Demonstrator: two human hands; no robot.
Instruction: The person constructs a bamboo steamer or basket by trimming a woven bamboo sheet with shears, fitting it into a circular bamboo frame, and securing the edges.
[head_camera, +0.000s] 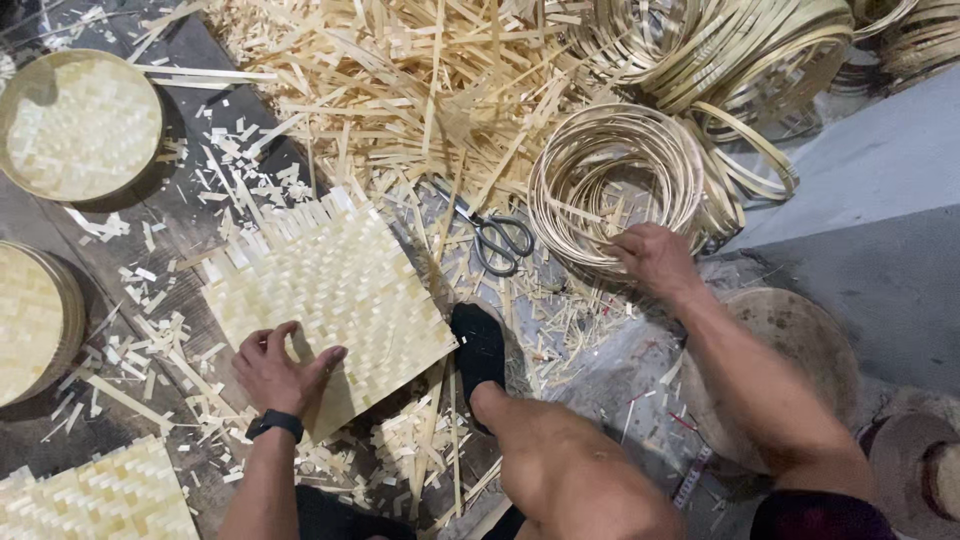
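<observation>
While left hand presses mat, right outstretched.

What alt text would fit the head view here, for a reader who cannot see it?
A person seated on a floor strewn with bamboo strips presses the left hand flat on a square woven mat and reaches the right hand to a stack of thin bamboo hoops. Scissors lie between them, near a foot in a black sock.

Matt pale woven bamboo mat, smooth bamboo hoops, metal scissors
</observation>
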